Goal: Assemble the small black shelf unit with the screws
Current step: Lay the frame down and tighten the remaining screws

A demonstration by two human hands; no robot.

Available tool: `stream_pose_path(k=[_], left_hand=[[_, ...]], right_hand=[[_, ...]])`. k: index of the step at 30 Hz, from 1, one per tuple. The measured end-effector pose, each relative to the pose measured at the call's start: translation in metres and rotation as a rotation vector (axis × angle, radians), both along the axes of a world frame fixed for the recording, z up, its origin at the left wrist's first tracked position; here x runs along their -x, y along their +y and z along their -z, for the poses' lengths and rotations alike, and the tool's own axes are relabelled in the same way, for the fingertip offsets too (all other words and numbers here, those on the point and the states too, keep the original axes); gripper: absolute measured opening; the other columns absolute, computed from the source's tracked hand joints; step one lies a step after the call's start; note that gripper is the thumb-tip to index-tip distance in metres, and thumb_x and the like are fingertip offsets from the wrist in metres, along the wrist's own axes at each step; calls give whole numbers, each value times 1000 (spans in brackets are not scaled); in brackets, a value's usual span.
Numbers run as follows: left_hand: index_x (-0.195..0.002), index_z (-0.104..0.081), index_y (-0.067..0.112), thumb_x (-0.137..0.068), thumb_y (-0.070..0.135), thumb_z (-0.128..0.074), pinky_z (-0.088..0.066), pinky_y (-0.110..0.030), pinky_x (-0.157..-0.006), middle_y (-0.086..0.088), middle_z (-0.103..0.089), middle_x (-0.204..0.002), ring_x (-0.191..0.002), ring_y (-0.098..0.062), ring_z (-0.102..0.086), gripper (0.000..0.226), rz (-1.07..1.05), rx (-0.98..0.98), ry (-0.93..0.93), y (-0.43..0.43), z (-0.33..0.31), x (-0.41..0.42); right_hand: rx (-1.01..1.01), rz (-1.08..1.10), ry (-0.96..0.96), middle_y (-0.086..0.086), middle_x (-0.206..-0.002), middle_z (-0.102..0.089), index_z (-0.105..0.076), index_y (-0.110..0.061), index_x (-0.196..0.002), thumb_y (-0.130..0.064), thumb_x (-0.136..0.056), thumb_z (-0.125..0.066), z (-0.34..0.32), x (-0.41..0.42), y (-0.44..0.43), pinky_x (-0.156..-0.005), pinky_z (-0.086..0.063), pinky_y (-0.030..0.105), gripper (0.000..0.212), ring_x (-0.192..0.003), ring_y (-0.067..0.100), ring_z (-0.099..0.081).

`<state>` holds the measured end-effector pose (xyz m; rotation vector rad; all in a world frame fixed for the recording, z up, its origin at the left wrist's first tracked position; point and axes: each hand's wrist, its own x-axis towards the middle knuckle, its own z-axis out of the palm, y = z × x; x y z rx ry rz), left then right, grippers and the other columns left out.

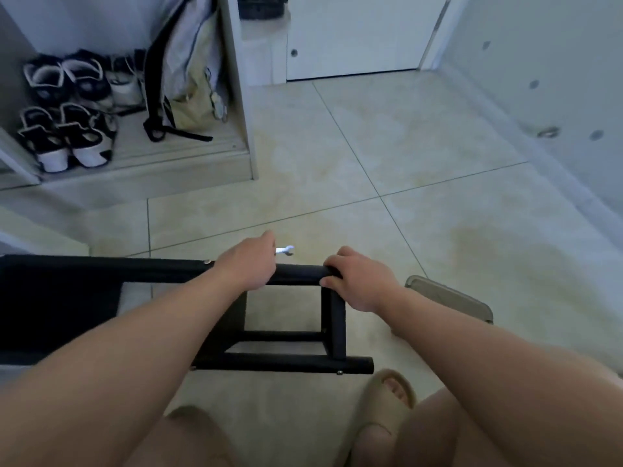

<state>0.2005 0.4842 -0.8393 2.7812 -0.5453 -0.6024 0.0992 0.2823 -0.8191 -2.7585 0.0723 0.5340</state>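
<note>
Shelf unit (283,360), small and black, is found on the tiled floor (438,197), just before a beige sandal (387,399). Its upper tube (298,274) is gripped near the end by the right hand (360,281). A small silver wrench (286,250) is pinched in the left hand (249,264), which is rested on the same tube.

Open tiled floor (387,146) ahead — shoe cabinet (242,96) blocks far left.
</note>
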Motion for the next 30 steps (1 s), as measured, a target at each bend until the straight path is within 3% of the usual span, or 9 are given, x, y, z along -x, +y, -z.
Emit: stream_pose_path(k=[4,9,15,21,26,30], left_hand=[[-96,-39,22,-102,18,-36,-36,-38,-59,-2,-53,-79,-69,-24,-53,8,-25,92,-95,7,-7,-10],[-96,-39,21,-102,16,-35,-39,-39,-58,-6,-57,-80,-69,-26,-57,9,-41,69,-50,17,-1,-2],[-98,-39,23,-103,13,-34,-30,-33,-54,-3,-57,-81,-68,-21,-52,12,-33,-5,35,11,28,26],[-98,-38,20,-100,8,-33,-28,-35,-57,-2,-55,-80,-67,-21,-50,14,-35,-42,87,1,51,33],[-97,-39,18,-100,10,-34,-42,-42,-69,-8,-58,-89,-81,-29,-56,10,-82,-13,268,-7,85,40],[-95,-42,16,-102,11,-38,-33,-31,-55,-3,-52,-81,-70,-19,-49,10,-137,44,380,-11,115,47]], right_hand=[[100,-68,-175,-1,-124,-50,-57,-22,-123,-47,-101,-52,-9,-14,2,-73,-42,34,34,-99,28,-60],[111,-83,-240,2,-125,-49,-55,-19,-122,-46,-98,-58,8,-5,14,-81,-46,38,36,-96,30,-59],[100,-63,-150,2,-133,-43,-53,-17,-122,-41,-99,-60,53,19,17,-83,-46,39,34,-97,30,-57],[119,-40,-173,3,-129,-47,-55,-16,-117,-38,-96,-64,88,31,12,-77,-44,36,32,-94,28,-57],[136,-38,-69,3,-134,-40,-52,-18,-119,-35,-93,-67,112,29,-1,-76,-37,34,35,-96,29,-57],[133,-44,-8,5,-147,-31,-50,-18,-119,-29,-92,-68,141,36,-8,-75,-35,33,34,-97,33,-57]])
